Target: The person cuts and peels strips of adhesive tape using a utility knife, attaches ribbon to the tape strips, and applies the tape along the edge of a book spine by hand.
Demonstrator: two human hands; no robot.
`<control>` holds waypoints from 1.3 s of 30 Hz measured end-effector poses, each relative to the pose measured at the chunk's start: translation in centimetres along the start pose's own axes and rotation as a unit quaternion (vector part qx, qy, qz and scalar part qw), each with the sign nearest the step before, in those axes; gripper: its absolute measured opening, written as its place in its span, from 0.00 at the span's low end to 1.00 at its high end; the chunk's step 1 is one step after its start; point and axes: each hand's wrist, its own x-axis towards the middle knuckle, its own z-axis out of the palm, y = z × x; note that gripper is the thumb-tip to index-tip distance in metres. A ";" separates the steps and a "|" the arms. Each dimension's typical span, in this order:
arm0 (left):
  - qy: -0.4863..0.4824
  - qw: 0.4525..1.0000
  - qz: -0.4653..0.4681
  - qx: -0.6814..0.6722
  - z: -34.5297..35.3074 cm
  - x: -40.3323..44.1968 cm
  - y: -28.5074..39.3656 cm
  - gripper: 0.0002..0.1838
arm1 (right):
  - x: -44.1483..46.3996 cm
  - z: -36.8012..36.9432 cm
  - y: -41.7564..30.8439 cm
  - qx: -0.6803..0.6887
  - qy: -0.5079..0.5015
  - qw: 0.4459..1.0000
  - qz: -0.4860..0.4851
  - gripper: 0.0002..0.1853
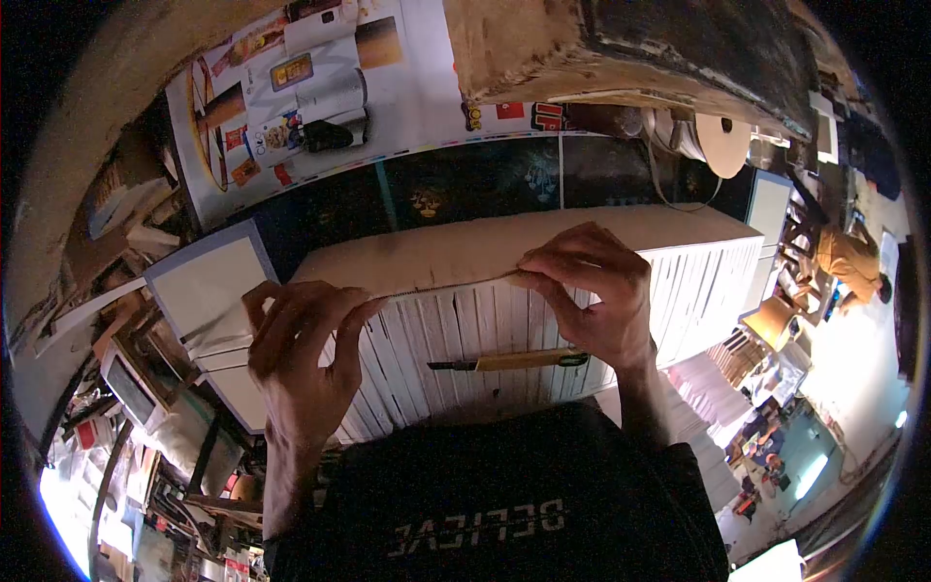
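Note:
My left hand (310, 335) and my right hand (596, 296) each pinch one end of a thin, narrow strip (446, 287), thumb against fingers. The strip is pulled fairly straight between them, just above a long row of white book blocks (412, 339) packed side by side. A pale, flat board-like surface (407, 260) lies behind the strip. Below it, a yellow utility knife (524, 361) rests across the blocks, its dark blade end pointing left. The fingertips partly hide the strip's ends.
Printed sheets (388, 116) and dark covers (475, 184) lie beyond the row. A heavy worn block (621, 58) overhangs at the back. A roll of ribbon (722, 145) stands at the back right. Pale blue-edged covers (218, 291) lie left. Other people (849, 262) are at far right.

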 end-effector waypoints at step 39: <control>-0.096 0.977 -0.149 -0.115 -2.3 -1.1 -1.3 0.14 | 1.6 0.7 -0.1 0.071 -0.050 0.996 -0.027 0.14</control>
